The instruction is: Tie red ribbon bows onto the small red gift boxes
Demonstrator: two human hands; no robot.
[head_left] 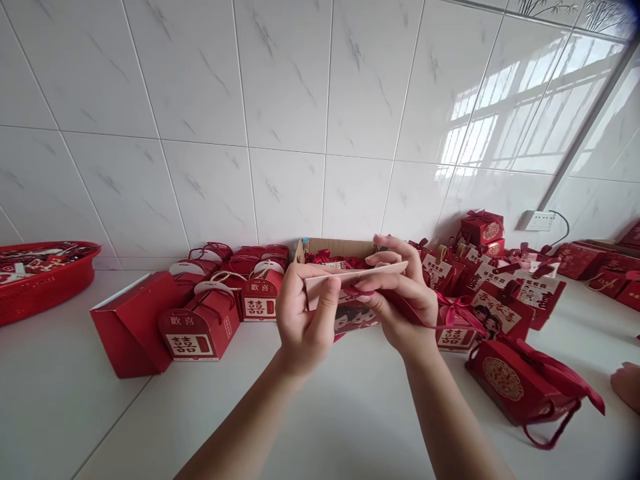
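Just above the counter, both my hands close around a small paper gift box (pixel 354 320) with printed figures on its front and a pale panel along its top. My left hand (pixel 306 313) grips the left end, thumb on the pale panel. The fingers of my right hand (pixel 406 300) pinch a dark red ribbon (pixel 411 312) at the box's right side, and its tail trails out past the wrist. My fingers cover much of the box. Behind it stands an open cardboard carton (pixel 340 245) with red items inside.
Red gift boxes (pixel 203 327) with rope handles stand at left beside a plain red box (pixel 131 327). A red basin (pixel 47 287) holds small packets. Several gift bags (pixel 493 280) crowd the right, and a ribboned box (pixel 520 380) lies nearer. Another person's hand (pixel 627 385) shows at the right edge.
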